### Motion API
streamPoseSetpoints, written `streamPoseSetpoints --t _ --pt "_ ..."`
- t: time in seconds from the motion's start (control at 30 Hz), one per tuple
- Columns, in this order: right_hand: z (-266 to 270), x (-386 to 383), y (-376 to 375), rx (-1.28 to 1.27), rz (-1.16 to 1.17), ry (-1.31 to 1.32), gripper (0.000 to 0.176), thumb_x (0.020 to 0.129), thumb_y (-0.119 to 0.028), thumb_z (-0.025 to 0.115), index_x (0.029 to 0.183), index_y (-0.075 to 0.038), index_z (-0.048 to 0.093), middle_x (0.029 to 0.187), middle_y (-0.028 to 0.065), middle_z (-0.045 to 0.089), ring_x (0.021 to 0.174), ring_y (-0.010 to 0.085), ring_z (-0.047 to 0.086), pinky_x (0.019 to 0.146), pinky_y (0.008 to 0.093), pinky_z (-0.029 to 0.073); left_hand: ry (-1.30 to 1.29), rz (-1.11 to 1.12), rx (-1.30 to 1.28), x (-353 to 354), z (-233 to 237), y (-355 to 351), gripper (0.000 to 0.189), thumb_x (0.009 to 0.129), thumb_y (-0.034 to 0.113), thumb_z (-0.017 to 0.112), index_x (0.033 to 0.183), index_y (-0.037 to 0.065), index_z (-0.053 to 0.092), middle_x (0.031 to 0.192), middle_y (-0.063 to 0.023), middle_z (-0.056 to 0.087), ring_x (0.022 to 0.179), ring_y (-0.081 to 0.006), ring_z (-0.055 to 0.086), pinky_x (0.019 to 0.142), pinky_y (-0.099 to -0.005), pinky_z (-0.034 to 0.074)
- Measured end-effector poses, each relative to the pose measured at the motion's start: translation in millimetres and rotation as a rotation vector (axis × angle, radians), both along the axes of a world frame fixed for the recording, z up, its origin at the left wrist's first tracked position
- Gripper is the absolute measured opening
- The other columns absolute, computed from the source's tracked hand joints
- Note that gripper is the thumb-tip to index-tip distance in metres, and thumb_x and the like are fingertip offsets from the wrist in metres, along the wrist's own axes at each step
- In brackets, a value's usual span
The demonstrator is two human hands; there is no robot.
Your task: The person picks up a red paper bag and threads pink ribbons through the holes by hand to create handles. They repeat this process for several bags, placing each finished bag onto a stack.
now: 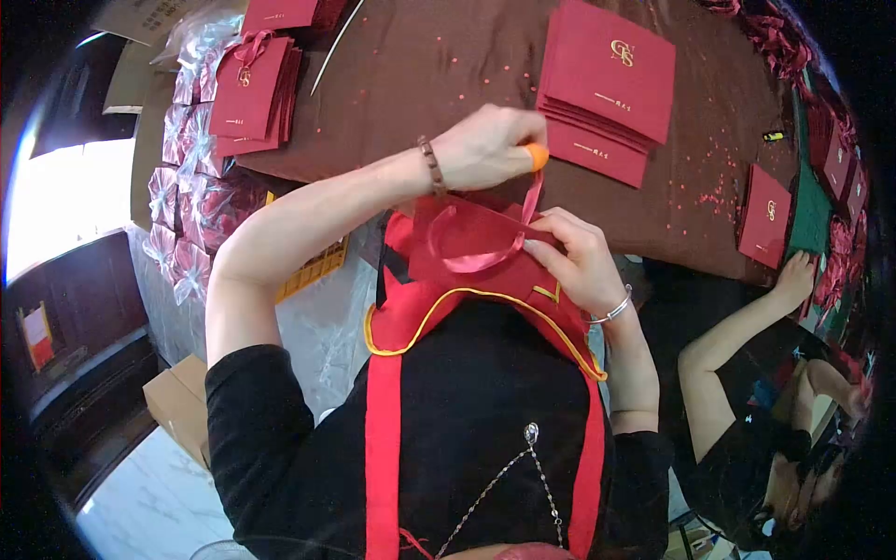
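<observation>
A red paper bag stands open-topped against my red apron, close to the table's front edge. Its shiny pink-red ribbon curves across the front. My left hand, with a beaded bracelet and an orange finger cot, is closed above the bag and pulls one length of ribbon upward. Lower and to the right, my right hand, wearing a silver bangle, pinches the ribbon at the bag's edge. Its fingertips are partly hidden behind the bag. Just beyond my hands lies a stack of red printed bags with gold lettering.
A brown cloth-covered table carries scattered red specks. More red bags are stacked at left, beside plastic-wrapped red packs. At right, a co-worker's hand is near a red bag. A cardboard box sits on the floor.
</observation>
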State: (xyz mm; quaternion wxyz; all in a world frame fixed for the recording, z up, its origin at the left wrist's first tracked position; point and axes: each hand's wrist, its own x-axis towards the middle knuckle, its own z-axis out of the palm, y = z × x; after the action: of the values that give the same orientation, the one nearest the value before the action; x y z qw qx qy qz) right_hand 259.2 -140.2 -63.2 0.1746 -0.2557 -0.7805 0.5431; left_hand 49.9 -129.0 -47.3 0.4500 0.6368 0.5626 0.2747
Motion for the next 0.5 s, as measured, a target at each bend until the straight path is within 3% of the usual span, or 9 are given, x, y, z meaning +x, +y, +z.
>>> streamPoseSetpoints --t 0.07,0.1,0.2,0.27,0.3,0.37,0.43,0.47,0.5 --pt "1.3 -0.1 0.5 0.055 0.023 0.036 0.016 0.08 -0.006 0.065 0.089 0.005 0.058 0.086 0.0148 0.058 0.074 0.0234 0.059 0.065 0.0278 0.046 0.017 0.093 0.362 -7.6 -1.5 20.7 0.019 0.081 0.018 0.055 0.081 0.0 0.061 0.064 -0.0101 0.061 0.06 -0.0173 0.06 0.056 -0.0325 0.047" --pt "6.7 0.3 0.6 0.009 0.024 0.008 0.017 0.079 -0.006 0.065 0.088 0.005 0.058 0.085 0.0146 0.058 0.073 0.0228 0.059 0.065 0.0277 0.045 -0.108 0.151 0.072 -16.4 4.0 31.8 0.02 0.081 0.018 0.055 0.081 0.0 0.062 0.063 -0.0101 0.061 0.059 -0.0153 0.06 0.055 -0.031 0.047" --pt "8.4 0.5 2.7 -0.036 0.028 0.006 0.017 0.078 -0.006 0.067 0.087 0.005 0.058 0.084 0.0137 0.058 0.071 0.0201 0.058 0.062 0.0266 0.044 -0.041 0.18 0.074 -17.4 -5.2 35.0 0.02 0.083 0.018 0.054 0.084 0.0 0.063 0.065 -0.0088 0.062 0.059 -0.0119 0.058 0.055 -0.0287 0.047" --pt "10.1 1.8 3.8 -0.091 0.048 -0.048 0.016 0.077 -0.006 0.068 0.087 0.004 0.059 0.083 0.0127 0.058 0.07 0.0179 0.057 0.061 0.0254 0.044 -0.142 0.168 -0.122 -18.8 3.3 26.8 0.014 0.089 0.015 0.053 0.086 0.002 0.058 0.07 0.0017 0.057 0.062 -0.0038 0.05 0.055 -0.0189 0.04" --pt "8.7 2.6 4.7 -0.122 0.021 -0.038 0.015 0.077 -0.005 0.068 0.085 0.003 0.059 0.082 0.0117 0.058 0.072 0.0158 0.056 0.062 0.0243 0.043 -0.078 0.095 -0.107 -27.0 2.6 27.2 0.016 0.091 0.013 0.049 0.095 0.003 0.061 0.082 -0.0003 0.061 0.074 -0.0059 0.054 0.067 -0.0204 0.044" --pt "3.8 5.8 5.5 -0.063 -0.06 0.069 0.015 0.079 -0.007 0.066 0.087 0.003 0.059 0.08 0.0101 0.057 0.07 0.0168 0.056 0.062 0.0268 0.045 -0.111 0.205 0.27 -34.8 -1.1 22.3 0.021 0.093 0.011 0.046 0.104 0.002 0.062 0.093 -0.0024 0.061 0.086 -0.008 0.055 0.077 -0.0225 0.044" --pt "-10.5 10.1 9.9 -0.35 -0.152 0.241 0.015 0.077 -0.003 0.068 0.089 0.001 0.058 0.091 0.0081 0.058 0.081 0.0145 0.056 0.072 0.0238 0.044 -0.358 0.467 0.161 -49.9 4.5 16.6 0.022 0.094 0.011 0.045 0.106 0.001 0.06 0.093 -0.0043 0.061 0.086 -0.0098 0.056 0.077 -0.0234 0.045" --pt "-8.9 10.9 12.7 -0.452 -0.195 0.315 0.016 0.077 -0.002 0.068 0.089 0.0 0.058 0.096 0.0081 0.058 0.085 0.0148 0.056 0.076 0.0232 0.044 -0.509 0.445 0.077 -60.9 -3.9 8.7 0.021 0.093 0.01 0.045 0.106 0.002 0.06 0.089 -0.004 0.06 0.082 -0.0099 0.057 0.073 -0.023 0.046" --pt "-17.1 15.5 16.6 -0.695 -0.143 0.439 0.016 0.076 0.002 0.067 0.089 -0.003 0.058 0.111 0.01 0.055 0.102 0.0191 0.053 0.089 0.0284 0.04 -0.657 0.421 -0.006 -67.9 -13.9 3.8 0.02 0.093 0.01 0.045 0.105 0.002 0.059 0.085 -0.0038 0.06 0.078 -0.0101 0.057 0.07 -0.0225 0.046"
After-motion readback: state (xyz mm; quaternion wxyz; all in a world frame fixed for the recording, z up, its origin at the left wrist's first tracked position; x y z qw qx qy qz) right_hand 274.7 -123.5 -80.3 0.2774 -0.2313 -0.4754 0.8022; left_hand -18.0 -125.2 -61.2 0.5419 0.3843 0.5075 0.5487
